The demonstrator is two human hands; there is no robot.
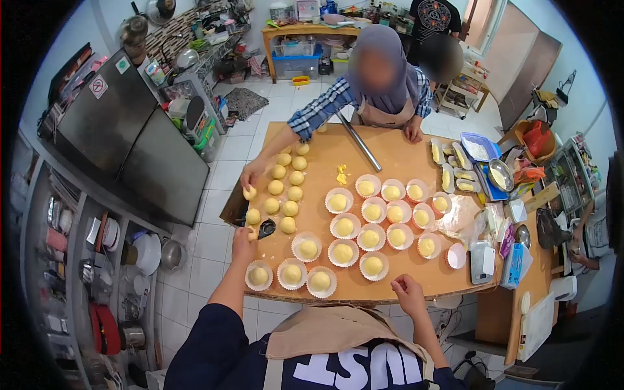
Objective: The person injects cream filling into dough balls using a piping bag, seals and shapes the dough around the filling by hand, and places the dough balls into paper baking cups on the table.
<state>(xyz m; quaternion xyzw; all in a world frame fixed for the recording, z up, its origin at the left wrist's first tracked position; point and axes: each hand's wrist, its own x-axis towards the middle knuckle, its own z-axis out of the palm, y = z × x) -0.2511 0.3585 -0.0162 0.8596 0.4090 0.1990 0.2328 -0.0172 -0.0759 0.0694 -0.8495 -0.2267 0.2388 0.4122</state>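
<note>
At the left edge of the wooden table point(390, 289), my left hand point(243, 246) has its fingers closed round a pale yellow dough ball point(253, 235), partly hidden by them. My right hand point(409, 294) is over the near table edge, its fingers loosely bent, with nothing visible in them. Between my hands, dough balls sit in white paper cups, one of them a cup point(320, 282) near the front edge. Bare dough balls, such as one dough ball point(287, 225), lie in rows at the left. An unused-looking paper cup point(456, 256) stands to the right.
Across the table, a co-worker's hand point(252, 177) touches a dough ball at the left edge. A metal rod point(359, 144) and yellow bits point(342, 173) lie mid-table. Filled oblong moulds point(447, 178), a scale point(482, 262) and a blue packet point(513, 265) are at right.
</note>
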